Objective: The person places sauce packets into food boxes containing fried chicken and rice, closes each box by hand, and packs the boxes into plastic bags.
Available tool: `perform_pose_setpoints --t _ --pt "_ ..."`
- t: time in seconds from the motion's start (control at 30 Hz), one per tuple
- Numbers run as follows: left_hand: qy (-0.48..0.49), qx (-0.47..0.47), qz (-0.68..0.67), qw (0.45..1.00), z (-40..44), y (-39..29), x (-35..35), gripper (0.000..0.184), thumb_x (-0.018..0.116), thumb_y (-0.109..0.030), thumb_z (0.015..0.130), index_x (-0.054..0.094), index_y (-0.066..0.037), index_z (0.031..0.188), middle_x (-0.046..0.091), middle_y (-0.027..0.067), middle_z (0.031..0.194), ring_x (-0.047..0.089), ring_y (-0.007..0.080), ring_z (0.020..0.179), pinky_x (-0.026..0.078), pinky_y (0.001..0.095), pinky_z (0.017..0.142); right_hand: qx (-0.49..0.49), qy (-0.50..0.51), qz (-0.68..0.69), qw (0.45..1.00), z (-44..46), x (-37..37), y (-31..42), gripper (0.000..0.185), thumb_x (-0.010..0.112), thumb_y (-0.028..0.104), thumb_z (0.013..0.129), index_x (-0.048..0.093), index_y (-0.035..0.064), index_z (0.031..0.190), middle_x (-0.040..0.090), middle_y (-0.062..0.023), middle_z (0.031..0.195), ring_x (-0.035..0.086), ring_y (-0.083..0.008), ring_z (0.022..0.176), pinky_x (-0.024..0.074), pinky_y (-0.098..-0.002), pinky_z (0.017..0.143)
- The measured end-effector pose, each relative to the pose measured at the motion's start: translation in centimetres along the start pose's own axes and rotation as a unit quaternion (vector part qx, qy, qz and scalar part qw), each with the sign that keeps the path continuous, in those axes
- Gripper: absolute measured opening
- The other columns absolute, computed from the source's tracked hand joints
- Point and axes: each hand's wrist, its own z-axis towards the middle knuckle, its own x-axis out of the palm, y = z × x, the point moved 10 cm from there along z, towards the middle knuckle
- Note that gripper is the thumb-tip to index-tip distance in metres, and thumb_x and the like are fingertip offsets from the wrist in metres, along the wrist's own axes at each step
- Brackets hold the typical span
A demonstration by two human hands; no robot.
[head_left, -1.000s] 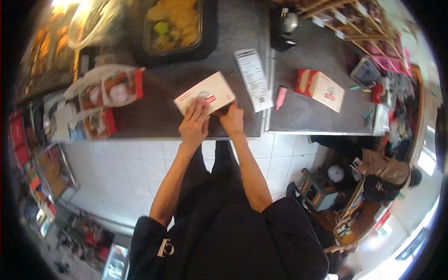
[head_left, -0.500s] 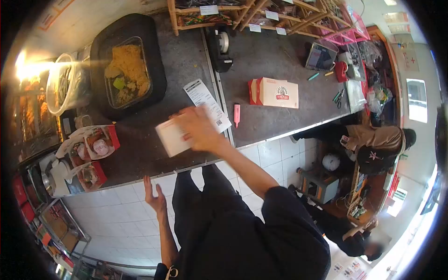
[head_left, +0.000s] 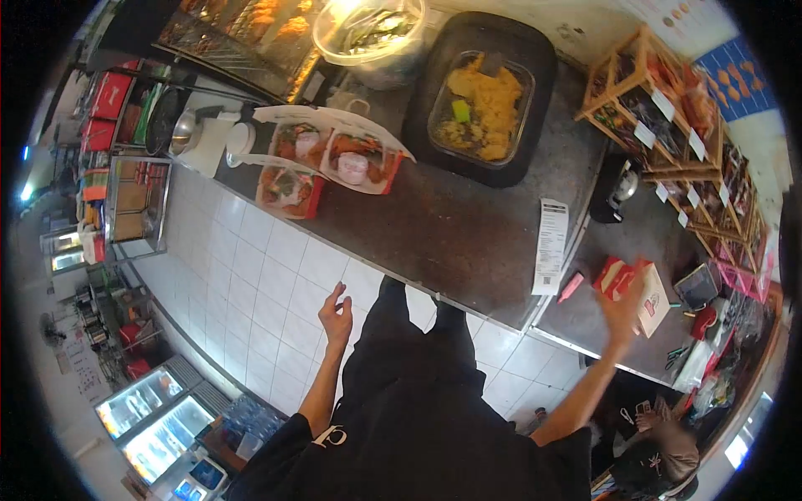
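Note:
My left hand (head_left: 336,319) hangs over the floor in front of the counter, its fingers partly bent and apart, holding nothing. Motion blurs my right hand (head_left: 620,316), which is at the red and cream cartons (head_left: 657,302) on the right part of the counter; its grip is unclear. Just left of it lies a pink marker (head_left: 571,286). A printed receipt (head_left: 550,246) lies beside the counter seam. Open food boxes (head_left: 354,164) with red sides stand at the counter's left end.
Behind the counter (head_left: 418,234) edge sits a black-rimmed tray (head_left: 422,108) of yellowish food. A clear tub (head_left: 372,63) is beside it. A black tape dispenser (head_left: 616,190) and wooden racks (head_left: 660,125) stand at right. Another person (head_left: 660,455) is at lower right.
The view has turned left. My right hand has moved from the carton near the receipt to the cartons on the right; that carton is gone from its former spot. My left hand stays off the counter.

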Motion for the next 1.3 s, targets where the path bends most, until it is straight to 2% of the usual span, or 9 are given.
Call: perform_pose_setpoints --t 0.17,0.3,0.47,0.63,0.77,0.93,1.03,1.2,1.3 --pt "0.021 -0.015 -0.025 0.999 8.4 0.0 0.1 0.04 0.064 -0.004 0.095 0.064 -0.001 0.135 0.071 0.017 0.125 0.067 0.0233 0.118 0.058 0.0346 0.091 0.125 0.213 0.291 0.924 -1.8 28.2 26.5 0.063 0.083 0.042 0.084 0.067 -0.0005 0.127 0.076 -0.0154 0.101 0.074 -0.0195 0.087 0.0578 -0.0325 0.078" --pt "0.061 0.003 -0.077 0.995 14.3 -1.9 1.3 0.039 0.062 -0.005 0.098 0.062 0.0 0.137 0.069 0.0175 0.129 0.065 0.0222 0.121 0.056 0.0341 0.095 0.061 0.172 0.17 0.968 0.6 41.0 33.6 0.041 0.074 0.022 0.083 0.068 -0.0029 0.115 0.071 -0.0278 0.102 0.07 -0.046 0.09 0.0563 -0.048 0.081" --pt "0.062 0.08 -0.145 0.984 19.2 -3.1 3.6 0.042 0.063 -0.009 0.099 0.059 -0.001 0.14 0.07 0.0153 0.127 0.067 0.0201 0.113 0.055 0.0318 0.093 0.002 0.065 0.189 0.98 -2.3 39.7 28.3 0.041 0.066 0.013 0.082 0.07 0.004 0.121 0.072 -0.0285 0.094 0.073 -0.0387 0.08 0.0568 -0.0461 0.072" --pt "0.249 0.037 -0.153 0.956 17.9 -4.5 13.1 0.048 0.068 -0.014 0.098 0.057 0.002 0.142 0.07 0.0145 0.125 0.068 0.0182 0.11 0.054 0.0296 0.091 0.241 0.177 0.293 0.908 -8.8 32.1 17.4 0.028 0.075 0.017 0.09 0.071 -0.0026 0.11 0.071 -0.0127 0.08 0.066 -0.0128 0.058 0.054 -0.0304 0.048" --pt "0.308 0.004 -0.175 0.935 14.0 -4.1 16.8 0.055 0.075 -0.015 0.092 0.057 0.001 0.141 0.071 0.013 0.12 0.069 0.0163 0.101 0.056 0.0302 0.087 0.312 0.185 0.291 0.885 -12.0 31.0 11.6 0.036 0.079 0.023 0.091 0.069 -0.0022 0.115 0.073 -0.0128 0.094 0.067 -0.0154 0.061 0.056 -0.0326 0.053" --pt "0.092 0.29 -0.017 0.953 16.7 -17.8 9.4 0.053 0.078 -0.014 0.087 0.06 0.001 0.134 0.071 0.0149 0.107 0.07 0.0254 0.096 0.056 0.0331 0.083 0.028 -0.093 0.038 0.995 -4.9 16.7 17.7 0.035 0.082 0.01 0.081 0.07 0.0008 0.112 0.072 -0.0128 0.102 0.07 -0.0291 0.094 0.0568 -0.0389 0.075" --pt "0.194 0.379 0.1 0.899 18.4 -19.9 11.8 0.034 0.078 -0.012 0.085 0.067 0.001 0.115 0.071 0.0147 0.1 0.069 0.0305 0.092 0.056 0.0378 0.08 -0.15 0.05 0.024 0.987 -3.6 19.8 17.8 0.044 0.077 0.002 0.076 0.067 -0.0001 0.118 0.071 -0.0134 0.107 0.065 -0.0324 0.108 0.0544 -0.0406 0.09" --pt "0.197 0.434 0.11 0.872 14.5 -17.0 12.1 0.013 0.07 -0.001 0.085 0.07 -0.001 0.098 0.071 0.016 0.093 0.069 0.0369 0.085 0.055 0.0416 0.077 -0.097 -0.024 0.075 0.992 -8.7 22.0 16.3 0.038 0.068 -0.006 0.074 0.068 0.0004 0.111 0.071 -0.0154 0.104 0.067 -0.0332 0.1 0.0561 -0.0424 0.088" --pt "0.18 0.214 -0.02 0.96 13.5 -11.2 13.8 0.018 0.072 -0.003 0.089 0.072 -0.001 0.107 0.075 0.0119 0.1 0.072 0.0219 0.092 0.056 0.0327 0.084 0.056 -0.071 0.176 0.98 -11.3 26.5 13.6 0.038 0.065 -0.009 0.073 0.069 0.0006 0.11 0.072 -0.0174 0.103 0.07 -0.0339 0.096 0.0571 -0.0419 0.087"
